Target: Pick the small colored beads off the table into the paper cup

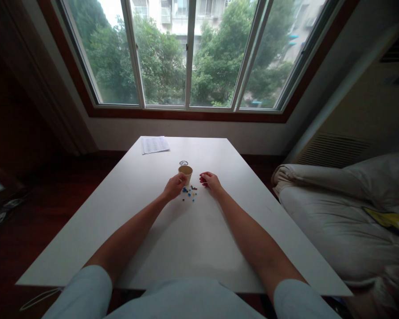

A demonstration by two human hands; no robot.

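Observation:
A brown paper cup [187,171] stands upright on the white table [193,248]. My left hand [176,186] is at its left front side, fingers closed against the cup and covering part of its wall. Just in front of the cup lies a loose scatter of small building blocks [189,194], mostly blue, with some dark and yellow ones. To the right of the cup and blocks, my right hand [210,181] hovers with loosely curled fingers slightly apart, and I see nothing in it. What is inside the cup is hidden.
Behind the cup lies a small clear round lid [183,163]. Printed paper sheets [154,144] rest at the table's far left corner. A padded pale sofa [332,212] stands along the right side, and a window [189,66] is beyond the table.

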